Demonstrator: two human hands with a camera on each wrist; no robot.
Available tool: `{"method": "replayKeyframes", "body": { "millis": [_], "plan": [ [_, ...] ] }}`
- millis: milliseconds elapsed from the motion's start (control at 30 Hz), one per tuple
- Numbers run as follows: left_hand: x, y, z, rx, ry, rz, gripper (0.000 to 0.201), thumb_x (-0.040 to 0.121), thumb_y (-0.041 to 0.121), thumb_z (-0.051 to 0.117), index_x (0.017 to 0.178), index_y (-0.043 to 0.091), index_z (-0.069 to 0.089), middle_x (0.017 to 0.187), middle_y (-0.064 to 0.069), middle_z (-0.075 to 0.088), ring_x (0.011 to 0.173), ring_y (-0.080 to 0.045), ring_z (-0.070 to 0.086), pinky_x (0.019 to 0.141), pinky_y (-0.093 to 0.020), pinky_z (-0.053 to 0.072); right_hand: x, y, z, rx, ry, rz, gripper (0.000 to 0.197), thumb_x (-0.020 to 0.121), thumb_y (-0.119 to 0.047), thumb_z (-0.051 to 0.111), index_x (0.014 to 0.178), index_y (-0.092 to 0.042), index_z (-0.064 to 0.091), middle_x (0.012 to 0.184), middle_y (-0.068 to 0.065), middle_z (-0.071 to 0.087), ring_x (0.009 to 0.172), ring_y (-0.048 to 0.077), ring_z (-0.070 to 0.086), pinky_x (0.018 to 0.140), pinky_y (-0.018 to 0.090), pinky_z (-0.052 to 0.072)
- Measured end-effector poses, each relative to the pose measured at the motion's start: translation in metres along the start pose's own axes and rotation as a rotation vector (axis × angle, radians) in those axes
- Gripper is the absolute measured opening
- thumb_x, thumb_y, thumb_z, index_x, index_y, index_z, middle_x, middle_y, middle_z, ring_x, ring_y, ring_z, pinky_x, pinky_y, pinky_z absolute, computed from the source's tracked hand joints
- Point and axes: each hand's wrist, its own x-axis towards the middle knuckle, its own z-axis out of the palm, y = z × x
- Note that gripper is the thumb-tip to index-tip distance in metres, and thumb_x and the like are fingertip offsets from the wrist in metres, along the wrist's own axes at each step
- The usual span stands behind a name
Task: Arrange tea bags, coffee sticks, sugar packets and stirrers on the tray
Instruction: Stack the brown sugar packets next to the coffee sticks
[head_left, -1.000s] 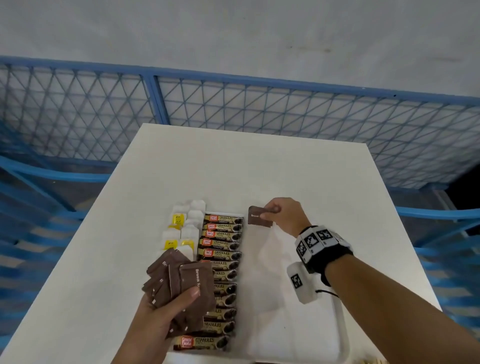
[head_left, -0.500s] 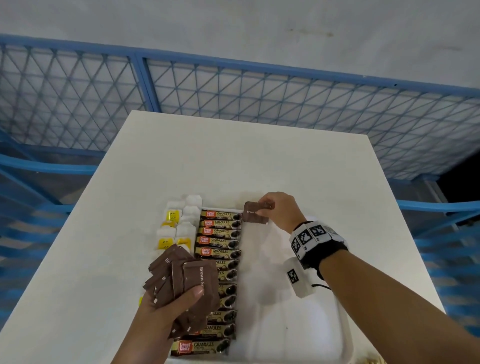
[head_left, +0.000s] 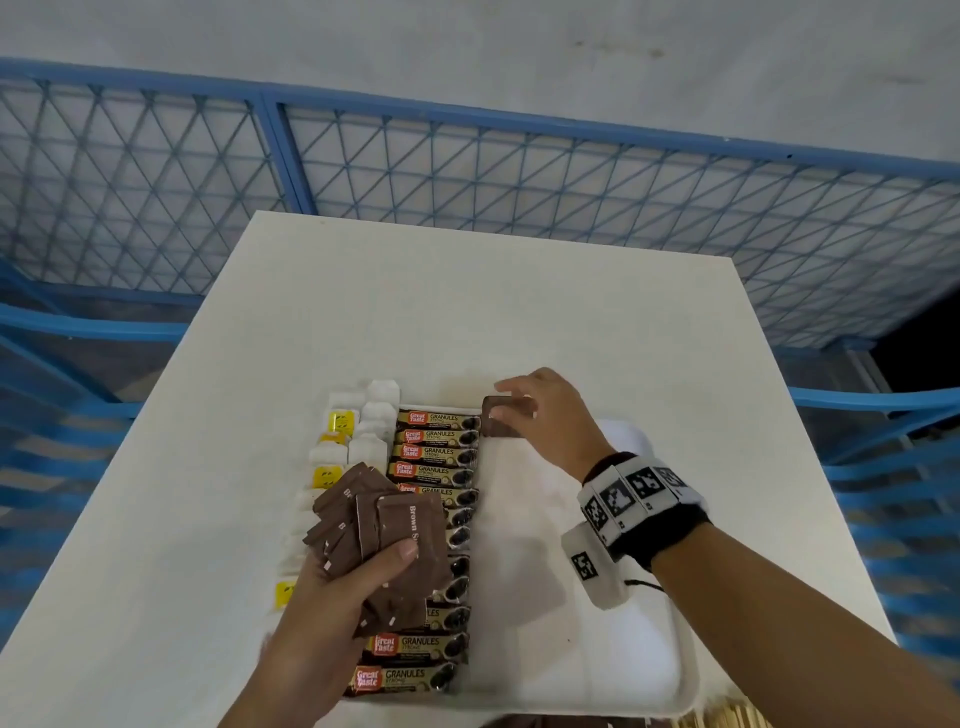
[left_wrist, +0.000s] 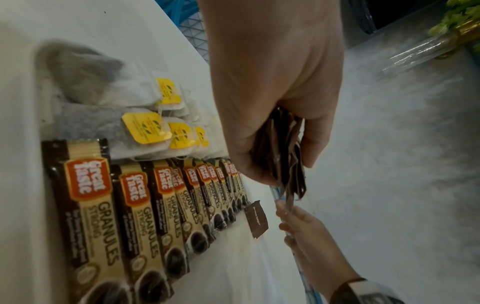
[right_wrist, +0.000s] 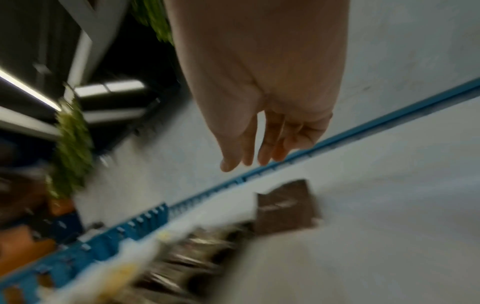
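Stirrers cut off at bottom edge; right wrist view blurred.

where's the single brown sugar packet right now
In the head view, the brown sugar packet lies at the tray's far end, just right of the top coffee stick, under the right hand.

i looked down on a white square table standing against a blue metal railing with diamond mesh panels. beyond it rose a plain pale wall, evenly lit. blurred green foliage showed in the right wrist view.
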Motion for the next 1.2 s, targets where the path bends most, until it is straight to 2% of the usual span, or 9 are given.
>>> {"method": "replayKeyframes", "body": {
  "millis": [100,300,467,567,733,833,933,1100,1200],
  "plan": [
    [0.005,-0.001,0.003,0.029,0.038,0.006,0.037,0.073,0.000,0.063,0.108,0.012,0.067,0.097,-0.010,0.074,0.087,-0.026,0.071,0.054,-0.030,0.056,-0.026,-0.033,-0.004,0.164,-0.161,-0.030,0.023,0.089,-0.035,0.059,0.096,-0.015,0.070,0.078,-0.009,0.060,0.068,-0.003,0.053,0.063,0.008,0.038],
    [0.008,0.002,0.008,0.079,0.024,0.033,0.045,0.064,0.009,0.067,0.110,0.009,0.066,0.100,-0.013,0.073,0.093,-0.031,0.069,0.063,-0.035,0.056,-0.067,-0.060,0.007,0.562,-0.453,0.102,0.019,0.082,-0.029,0.068,0.087,-0.014,0.060,0.075,0.002,0.056,0.062,0.009,0.052,0.052,0.018,0.044],
    [0.005,0.003,0.010,0.087,-0.034,0.025,0.034,0.065,0.008,0.075,0.098,0.016,0.072,0.092,-0.012,0.074,0.084,-0.029,0.070,0.060,-0.035,0.055,-0.073,-0.058,0.014,0.698,-0.439,0.129,0.014,0.081,-0.009,0.070,0.082,-0.018,0.058,0.076,-0.002,0.058,0.066,0.007,0.057,0.058,0.018,0.050],
    [0.004,0.003,0.011,0.002,-0.030,-0.006,0.039,0.069,0.015,0.065,0.108,0.015,0.067,0.100,-0.012,0.073,0.091,-0.026,0.071,0.066,-0.032,0.059,-0.075,-0.060,0.012,0.772,-0.452,0.132,0.012,0.084,-0.005,0.065,0.084,-0.017,0.061,0.076,-0.004,0.061,0.067,0.003,0.061,0.060,0.017,0.051],
    [0.004,0.002,0.011,-0.032,-0.044,-0.019,0.046,0.069,0.015,0.065,0.115,0.013,0.064,0.106,-0.012,0.072,0.094,-0.025,0.070,0.067,-0.033,0.059,-0.076,-0.060,0.010,0.862,-0.471,0.172,0.019,0.089,-0.005,0.057,0.107,-0.005,0.063,0.087,0.005,0.066,0.073,0.010,0.066,0.072,0.030,0.057],
    [0.004,0.001,0.011,-0.082,-0.023,-0.023,0.052,0.066,0.018,0.075,0.116,0.011,0.063,0.108,-0.014,0.071,0.092,-0.027,0.070,0.062,-0.034,0.058,-0.077,-0.060,0.006,0.956,-0.443,0.217,0.019,0.094,-0.008,0.049,0.110,-0.015,0.059,0.093,0.002,0.067,0.069,0.015,0.068,0.059,0.029,0.058],
    [0.005,-0.001,0.010,-0.096,0.000,-0.046,0.046,0.064,0.014,0.073,0.110,0.013,0.065,0.105,-0.013,0.071,0.090,-0.028,0.070,0.060,-0.036,0.059,-0.073,-0.052,0.004,0.966,-0.347,0.259,0.026,0.094,-0.008,0.050,0.119,-0.013,0.047,0.090,0.006,0.065,0.053,0.018,0.062,0.043,0.021,0.045],
    [0.008,-0.002,0.006,-0.123,-0.019,-0.040,0.084,0.016,0.037,0.095,0.094,0.018,0.073,0.097,-0.010,0.073,0.082,-0.026,0.072,0.056,-0.036,0.057,-0.060,-0.025,-0.009,0.978,-0.193,0.375,0.033,0.084,0.003,0.061,0.112,-0.009,0.047,0.088,0.008,0.065,0.064,0.013,0.063,0.051,0.020,0.047],
    [0.009,-0.004,0.004,-0.117,-0.007,-0.045,0.087,0.014,0.037,0.095,0.095,0.017,0.072,0.098,-0.012,0.073,0.083,-0.026,0.072,0.055,-0.035,0.057,-0.051,-0.007,-0.021,0.858,-0.174,0.373,0.028,0.081,0.007,0.063,0.105,-0.004,0.054,0.087,0.010,0.066,0.070,0.012,0.064,0.057,0.017,0.050]
  ]
}}
